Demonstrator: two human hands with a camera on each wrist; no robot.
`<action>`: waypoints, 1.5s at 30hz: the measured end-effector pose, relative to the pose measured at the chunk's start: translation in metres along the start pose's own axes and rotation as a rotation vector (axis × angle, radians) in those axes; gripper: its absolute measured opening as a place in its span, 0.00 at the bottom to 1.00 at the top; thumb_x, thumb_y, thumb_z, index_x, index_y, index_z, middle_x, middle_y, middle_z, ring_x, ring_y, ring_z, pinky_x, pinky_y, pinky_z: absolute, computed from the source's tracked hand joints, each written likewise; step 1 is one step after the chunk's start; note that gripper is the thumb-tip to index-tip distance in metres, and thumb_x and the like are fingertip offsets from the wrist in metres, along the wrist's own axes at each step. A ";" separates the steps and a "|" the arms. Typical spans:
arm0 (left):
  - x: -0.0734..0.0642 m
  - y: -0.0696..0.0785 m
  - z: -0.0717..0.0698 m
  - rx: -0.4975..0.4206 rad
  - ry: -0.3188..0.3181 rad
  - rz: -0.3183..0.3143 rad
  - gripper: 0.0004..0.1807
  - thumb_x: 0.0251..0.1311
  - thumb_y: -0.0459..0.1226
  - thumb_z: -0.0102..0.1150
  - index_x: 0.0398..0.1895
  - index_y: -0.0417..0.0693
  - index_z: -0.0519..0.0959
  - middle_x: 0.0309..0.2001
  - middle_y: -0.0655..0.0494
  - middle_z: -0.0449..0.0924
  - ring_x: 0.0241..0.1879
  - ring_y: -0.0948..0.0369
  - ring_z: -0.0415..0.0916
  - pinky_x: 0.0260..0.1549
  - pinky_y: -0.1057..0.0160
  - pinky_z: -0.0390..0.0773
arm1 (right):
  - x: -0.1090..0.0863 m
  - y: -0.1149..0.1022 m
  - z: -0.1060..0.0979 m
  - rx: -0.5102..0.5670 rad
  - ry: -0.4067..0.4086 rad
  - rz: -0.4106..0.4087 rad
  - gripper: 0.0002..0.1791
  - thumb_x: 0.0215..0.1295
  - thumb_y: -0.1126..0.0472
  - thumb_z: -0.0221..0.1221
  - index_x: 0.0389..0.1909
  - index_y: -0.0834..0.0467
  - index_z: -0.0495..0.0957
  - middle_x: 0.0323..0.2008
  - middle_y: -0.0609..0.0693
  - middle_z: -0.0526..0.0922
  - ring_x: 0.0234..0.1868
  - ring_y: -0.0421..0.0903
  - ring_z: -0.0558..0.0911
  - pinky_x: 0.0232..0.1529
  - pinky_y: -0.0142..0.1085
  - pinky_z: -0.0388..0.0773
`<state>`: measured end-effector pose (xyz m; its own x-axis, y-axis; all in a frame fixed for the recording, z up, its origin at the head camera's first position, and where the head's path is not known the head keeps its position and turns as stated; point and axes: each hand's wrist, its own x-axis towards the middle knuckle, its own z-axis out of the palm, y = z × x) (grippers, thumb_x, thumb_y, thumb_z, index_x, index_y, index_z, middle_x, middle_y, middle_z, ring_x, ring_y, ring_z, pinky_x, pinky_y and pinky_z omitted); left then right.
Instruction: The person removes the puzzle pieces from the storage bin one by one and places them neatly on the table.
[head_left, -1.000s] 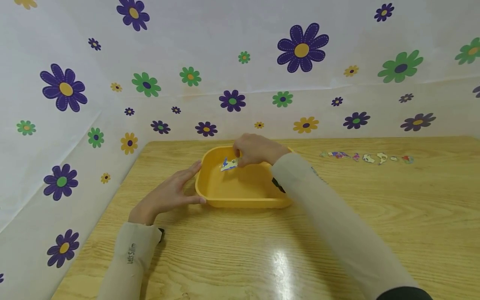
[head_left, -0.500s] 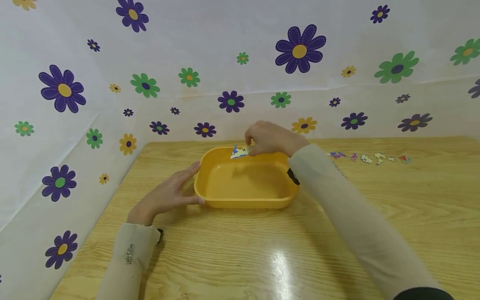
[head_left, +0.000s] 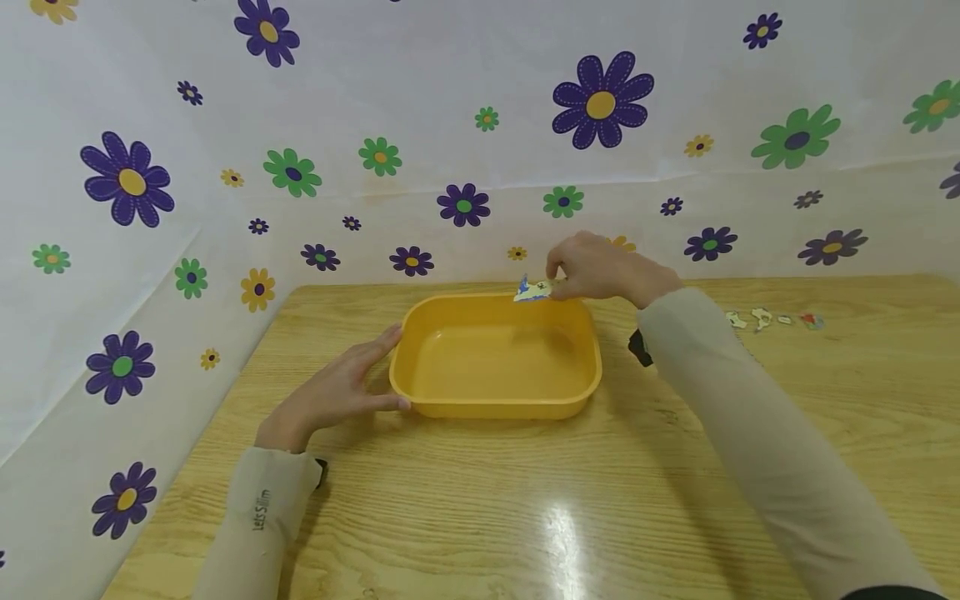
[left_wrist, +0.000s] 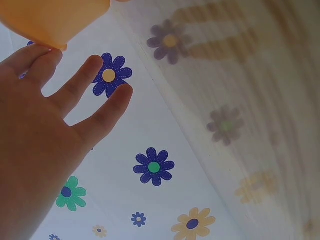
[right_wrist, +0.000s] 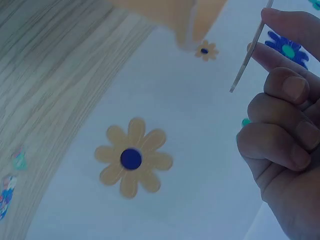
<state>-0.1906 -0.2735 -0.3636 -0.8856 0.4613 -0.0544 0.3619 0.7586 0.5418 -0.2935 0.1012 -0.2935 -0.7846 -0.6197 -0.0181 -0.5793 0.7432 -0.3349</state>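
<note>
My left hand (head_left: 337,387) rests against the left side of a yellow plastic basin (head_left: 495,409), fingers spread, thumb by its near corner. The left wrist view shows the fingertips at the basin's edge (left_wrist: 60,46), two other fingers (left_wrist: 107,110) straight and apart from it. Above the basin's far right rim, my right hand (head_left: 600,268) pinches a flat, irregular cut-out piece (head_left: 531,290), pale yellow with blue edges. Seen edge-on in the right wrist view, the piece (right_wrist: 245,62) is thin, between thumb and index finger; the other fingers are curled. Nothing lies inside the basin.
A row of small flat cut-out pieces (head_left: 762,317) lies at the back right of the wooden table (head_left: 420,500), partly hidden by the right sleeve. Colourful pieces (right_wrist: 6,196) appear in the right wrist view. A flower-printed sheet (head_left: 420,83) hangs behind and at left.
My right hand has lifted the cut-out piece out of the basin and carried it right, past the far rim. The left hand and the basin have stayed put.
</note>
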 end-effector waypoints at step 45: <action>-0.001 -0.002 0.001 -0.001 0.013 0.024 0.57 0.57 0.57 0.72 0.81 0.45 0.51 0.80 0.48 0.47 0.76 0.42 0.50 0.71 0.37 0.52 | -0.111 0.111 -0.021 -0.070 0.089 0.156 0.15 0.62 0.63 0.67 0.42 0.72 0.82 0.24 0.48 0.76 0.26 0.46 0.71 0.30 0.42 0.72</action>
<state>-0.1896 -0.2751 -0.3649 -0.8806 0.4728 -0.0304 0.3823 0.7470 0.5440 -0.2751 0.2577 -0.3088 -0.8805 -0.4736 0.0197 -0.4609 0.8458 -0.2686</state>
